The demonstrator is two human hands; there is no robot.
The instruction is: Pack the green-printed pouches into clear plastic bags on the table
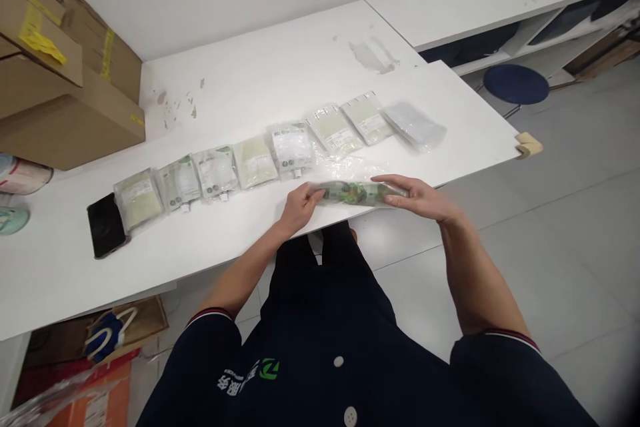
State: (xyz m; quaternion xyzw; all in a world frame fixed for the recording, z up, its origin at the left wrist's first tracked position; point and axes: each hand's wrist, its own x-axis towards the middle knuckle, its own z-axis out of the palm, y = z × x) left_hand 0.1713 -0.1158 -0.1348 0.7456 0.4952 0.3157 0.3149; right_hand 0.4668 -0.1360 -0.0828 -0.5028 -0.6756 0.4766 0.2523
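Note:
My left hand (pixel 300 205) and my right hand (pixel 417 195) each pinch one end of a green printed pouch (pixel 354 192), held flat and edge-on just above the front edge of the white table (pixel 260 73). Behind it lies a crumpled clear plastic film (pixel 345 165). A row of several pale sealed pouches (pixel 255 160) runs across the table from left to right, ending in a clear empty bag (pixel 414 124). A black phone (pixel 105 224) lies at the row's left end.
Cardboard boxes (pixel 55 87) are stacked at the table's back left. A round container (pixel 23 175) and a teal object (pixel 11 219) sit at the left edge. A blue stool (pixel 516 83) stands beyond the table's right. A foam corner guard (pixel 529 144) caps the table corner.

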